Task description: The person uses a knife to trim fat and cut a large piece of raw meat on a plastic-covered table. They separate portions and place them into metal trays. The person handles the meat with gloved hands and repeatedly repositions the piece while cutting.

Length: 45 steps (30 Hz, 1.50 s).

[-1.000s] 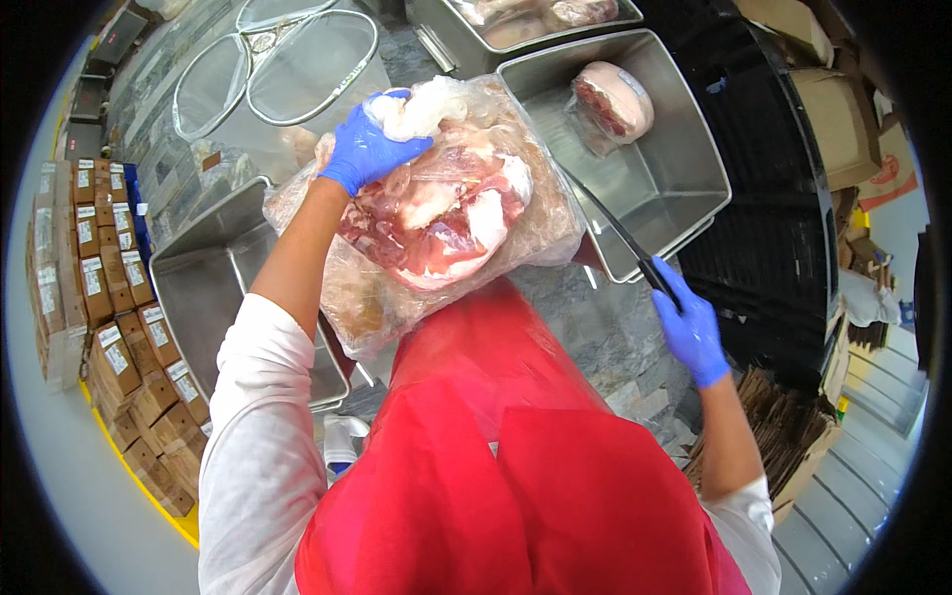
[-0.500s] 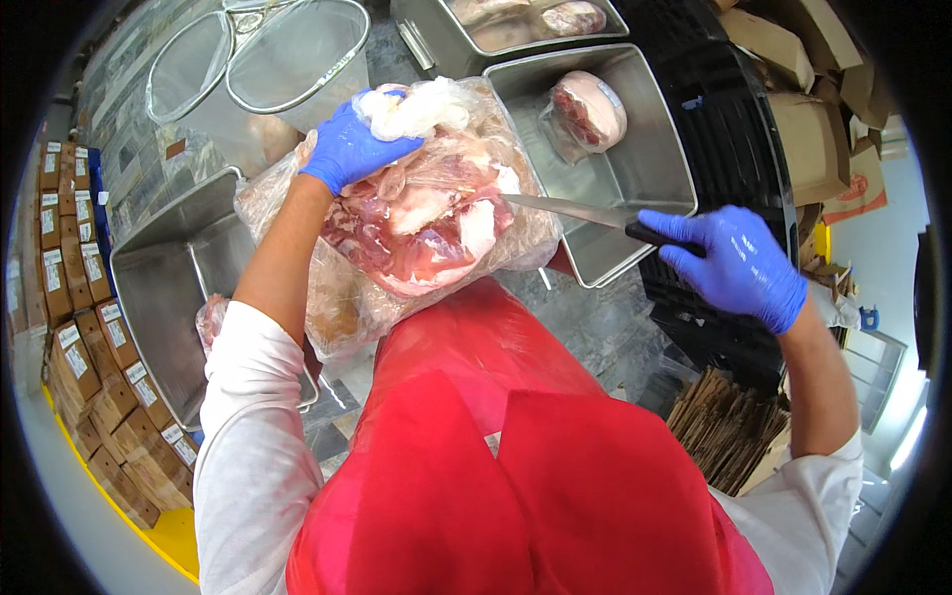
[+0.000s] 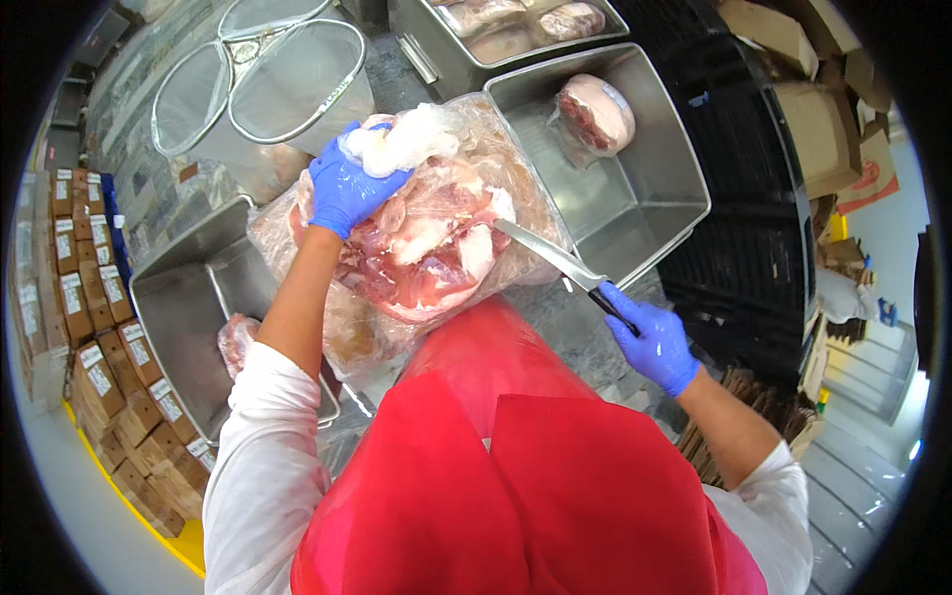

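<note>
A large cut of raw meat [image 3: 428,253], pink-red with white fat, lies on a surface wrapped in clear plastic film [image 3: 535,188]. My left hand [image 3: 352,183], in a blue glove, is closed around a whitish, crumpled mass [image 3: 402,141] at the far left side of the cut. Whether that mass is fat or bone end I cannot tell. My right hand [image 3: 654,339], also gloved in blue, grips the black handle of a long knife [image 3: 555,256]. The blade points up and left, its tip at the right edge of the meat.
Right of the meat stands a metal tub [image 3: 645,213] holding a wrapped meat piece [image 3: 595,114]. Another tub [image 3: 174,327] at left contains a smaller piece [image 3: 238,342]. Wire hoops [image 3: 297,84] hold clear bags beyond. Stacked boxes [image 3: 109,347] line the left; a black pallet [image 3: 744,198] stands right.
My right hand has moved left and nearer to me, tilting the knife more steeply, while its tip stays by the meat. My left hand keeps its hold. The whole view has shifted slightly.
</note>
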### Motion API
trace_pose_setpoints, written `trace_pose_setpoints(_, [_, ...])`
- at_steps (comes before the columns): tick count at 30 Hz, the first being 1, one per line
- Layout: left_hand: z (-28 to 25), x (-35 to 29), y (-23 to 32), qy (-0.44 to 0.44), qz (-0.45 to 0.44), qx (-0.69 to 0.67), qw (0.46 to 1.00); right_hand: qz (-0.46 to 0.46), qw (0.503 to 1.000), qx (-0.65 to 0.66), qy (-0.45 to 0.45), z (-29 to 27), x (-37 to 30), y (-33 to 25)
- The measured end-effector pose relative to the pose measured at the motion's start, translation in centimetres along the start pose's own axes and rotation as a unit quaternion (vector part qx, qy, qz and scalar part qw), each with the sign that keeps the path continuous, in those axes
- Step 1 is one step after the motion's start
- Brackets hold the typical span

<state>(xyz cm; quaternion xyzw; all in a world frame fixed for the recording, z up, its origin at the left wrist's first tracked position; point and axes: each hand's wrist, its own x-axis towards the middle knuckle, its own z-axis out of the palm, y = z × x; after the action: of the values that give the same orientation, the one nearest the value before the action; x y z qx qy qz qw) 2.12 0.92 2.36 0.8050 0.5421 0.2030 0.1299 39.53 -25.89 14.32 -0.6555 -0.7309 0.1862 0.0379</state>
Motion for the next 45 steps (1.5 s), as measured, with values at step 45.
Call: trace_pose_setpoints(45, [0.5, -2.3, -2.4, 0.033, 0.000, -0.011, 0.999, 0.047, 0.997, 0.030, 0.051, 9.9, -2.7, -1.6])
